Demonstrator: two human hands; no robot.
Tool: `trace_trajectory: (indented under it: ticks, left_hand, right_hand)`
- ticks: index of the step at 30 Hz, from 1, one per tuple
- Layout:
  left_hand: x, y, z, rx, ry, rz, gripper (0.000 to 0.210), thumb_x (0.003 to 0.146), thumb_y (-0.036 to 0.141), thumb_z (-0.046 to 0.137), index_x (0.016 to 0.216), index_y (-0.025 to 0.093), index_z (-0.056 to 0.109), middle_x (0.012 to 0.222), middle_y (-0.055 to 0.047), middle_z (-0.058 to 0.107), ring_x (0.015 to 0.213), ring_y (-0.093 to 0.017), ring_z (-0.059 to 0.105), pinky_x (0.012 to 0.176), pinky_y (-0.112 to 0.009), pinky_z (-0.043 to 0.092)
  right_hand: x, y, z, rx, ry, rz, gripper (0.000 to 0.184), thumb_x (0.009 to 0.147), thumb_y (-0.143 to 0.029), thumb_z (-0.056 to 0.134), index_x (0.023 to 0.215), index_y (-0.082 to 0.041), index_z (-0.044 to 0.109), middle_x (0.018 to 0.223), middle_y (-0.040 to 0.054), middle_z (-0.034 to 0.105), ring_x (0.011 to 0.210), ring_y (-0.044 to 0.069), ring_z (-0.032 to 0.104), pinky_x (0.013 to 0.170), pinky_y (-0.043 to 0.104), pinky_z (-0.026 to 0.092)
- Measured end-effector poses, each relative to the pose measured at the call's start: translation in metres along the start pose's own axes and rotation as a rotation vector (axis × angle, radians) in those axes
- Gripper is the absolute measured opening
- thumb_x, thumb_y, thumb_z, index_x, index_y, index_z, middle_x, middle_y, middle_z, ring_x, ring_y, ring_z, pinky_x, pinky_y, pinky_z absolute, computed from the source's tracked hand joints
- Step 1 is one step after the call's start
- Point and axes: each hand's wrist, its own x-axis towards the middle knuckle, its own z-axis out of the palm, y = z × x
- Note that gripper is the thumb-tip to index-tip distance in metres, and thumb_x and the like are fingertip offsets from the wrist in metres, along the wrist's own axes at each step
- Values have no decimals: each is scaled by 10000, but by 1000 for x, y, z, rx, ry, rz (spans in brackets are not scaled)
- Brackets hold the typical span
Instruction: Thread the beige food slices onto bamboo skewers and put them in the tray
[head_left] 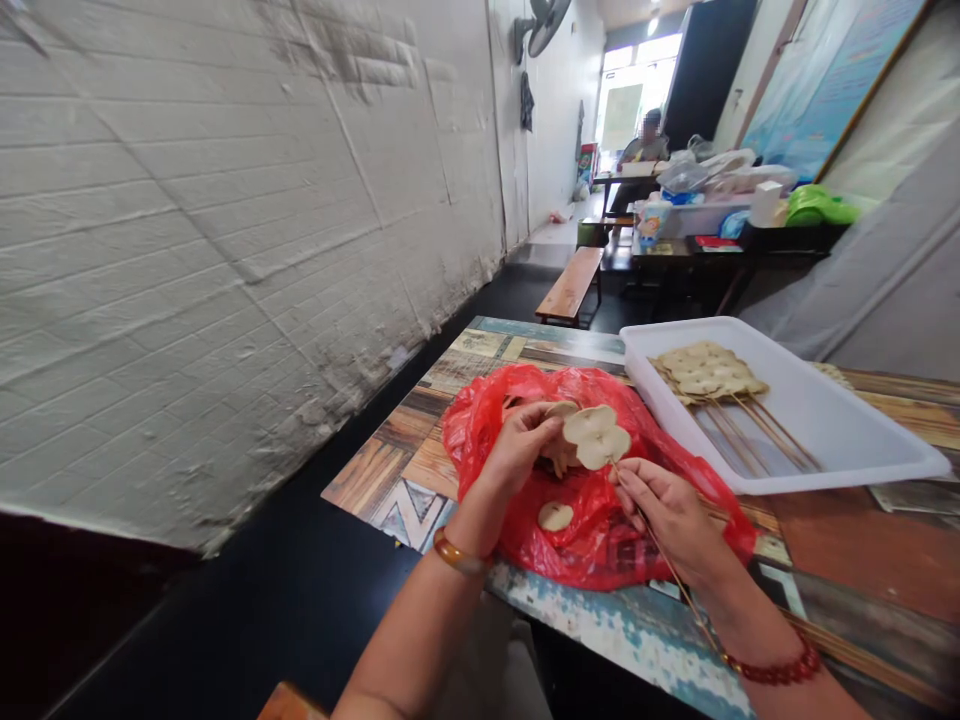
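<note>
My right hand (667, 510) is closed around a thin wooden skewer (664, 552). Several flat, pale, round food slices (598, 436) are threaded at its upper end, overlapping one another. Just left of them, my left hand (529, 440) pinches another pale round slice (561, 409) between thumb and fingers. Both hands are over a crumpled red plastic bag (585, 560), which lies spread on the table. More slices show inside the bag, partly hidden by my left hand. A single loose slice (556, 516) rests on the red plastic below the hands.
A white plastic tray (840, 430) at right holds a stack of skewered slices (709, 370). Bare skewers (862, 655) lie along the patterned table (420, 460) by my right forearm. Beyond are a wooden bench (574, 280), a cluttered table and a seated person (645, 140). A white wall (262, 250) runs left.
</note>
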Motion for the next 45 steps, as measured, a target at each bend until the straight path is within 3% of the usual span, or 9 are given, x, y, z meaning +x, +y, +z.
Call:
trace_trajectory:
  ticks: [3, 6, 13, 17, 28, 40, 45]
  left_hand:
    - [1, 0, -2, -9, -41, 3, 441, 633, 319, 772, 1026, 142, 684, 860, -55, 669, 658, -106, 551, 559, -195, 398]
    - [0, 0, -3, -68, -14, 33, 451, 593, 267, 799, 1011, 148, 679, 911, -64, 681, 760, -142, 591, 641, -214, 438]
    - [-4, 3, -7, -119, 75, -27, 408, 618, 276, 782, 977, 141, 643, 750, -17, 662, 582, -96, 560, 568, -206, 421]
    - [-6, 4, -10, -171, 105, -1, 437, 600, 254, 788, 994, 163, 622, 743, 0, 660, 597, -98, 574, 578, -202, 422]
    - [-6, -3, -19, -189, 193, 26, 238, 626, 290, 774, 790, 148, 676, 716, -1, 639, 578, -71, 513, 558, -193, 372]
    - [-5, -8, -18, -150, 172, 31, 270, 635, 308, 772, 842, 164, 678, 765, -13, 658, 629, -102, 549, 577, -210, 384]
    - [-5, -5, -18, -104, 194, 40, 249, 641, 307, 768, 816, 155, 677, 686, 10, 616, 528, -54, 452, 492, -181, 307]
  right_hand:
    - [-1, 1, 3, -43, -4, 42, 389, 805, -574, 584, 789, -187, 561, 524, -73, 448, 397, 61, 351, 390, 195, 254]
    - [-3, 2, 4, -61, -3, 95, 388, 796, -572, 594, 766, -187, 564, 510, -74, 448, 385, 54, 343, 372, 183, 244]
    - [-8, 2, 6, -131, 10, 122, 361, 821, -538, 583, 779, -180, 587, 517, -64, 473, 370, 49, 359, 358, 178, 264]
    - [-11, 0, 10, -231, 34, 107, 325, 835, -504, 574, 782, -186, 608, 481, -68, 453, 386, 68, 380, 384, 187, 303]
    - [-13, 1, 12, -401, 59, 70, 321, 836, -484, 566, 810, -176, 651, 477, -56, 459, 408, 93, 429, 405, 201, 367]
    - [-9, 0, 12, -453, 29, 52, 305, 862, -437, 516, 810, -169, 651, 489, -57, 464, 420, 89, 435, 423, 198, 369]
    - [-10, -2, 12, -464, 24, 23, 309, 859, -436, 518, 802, -168, 659, 487, -52, 478, 424, 93, 449, 421, 198, 370]
